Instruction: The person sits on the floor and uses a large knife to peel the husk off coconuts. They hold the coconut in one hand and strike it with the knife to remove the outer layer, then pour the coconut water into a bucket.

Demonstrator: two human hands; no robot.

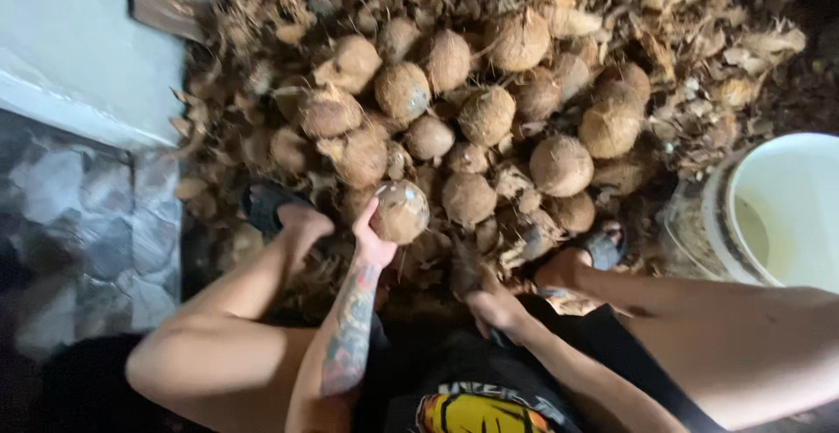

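My left hand [374, 239] grips a husked brown coconut [401, 212] and holds it up just in front of the pile. My right hand [495, 307] is lower, near my lap, closed around a dark handle whose far end is lost among the husks; I cannot tell what the tool is. A heap of husked coconuts [486, 117] lies ahead of me on a bed of torn dry husk pieces [682, 66]. My feet in dark sandals [266, 204] rest at either side of the heap's near edge.
A white plastic bucket [791, 214] stands at the right beside my right knee. A pale concrete slab [79, 48] and grey stone paving [87, 214] lie to the left. Husk scraps cover the ground around the pile.
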